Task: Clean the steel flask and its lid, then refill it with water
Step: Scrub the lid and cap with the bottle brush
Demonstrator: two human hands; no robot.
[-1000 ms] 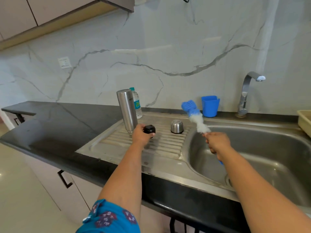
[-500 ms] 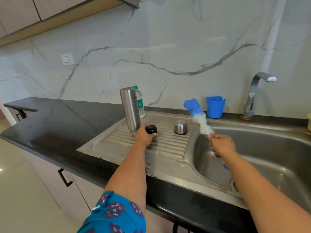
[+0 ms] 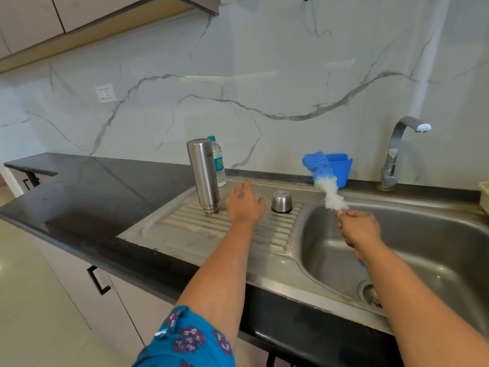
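Note:
The steel flask (image 3: 203,176) stands mouth-down on the ribbed draining board (image 3: 185,229). Its domed steel lid (image 3: 281,201) sits to the right on the same board. My left hand (image 3: 244,205) hovers between them with fingers stretched forward. The small black stopper seen earlier is hidden beneath it. My right hand (image 3: 358,229) grips the handle of a bottle brush (image 3: 326,186), held over the left rim of the sink basin (image 3: 436,250). The brush's white and blue bristles point up and to the left.
A plastic water bottle (image 3: 219,165) stands behind the flask. A blue cup (image 3: 341,168) and the tap (image 3: 397,152) are at the back of the sink. A pale tray (image 3: 484,197) shows at the right edge. Black countertop (image 3: 92,197) stretches left.
My left hand has slid forward over the black stopper, which no longer shows. The brush and my right hand keep about the same place.

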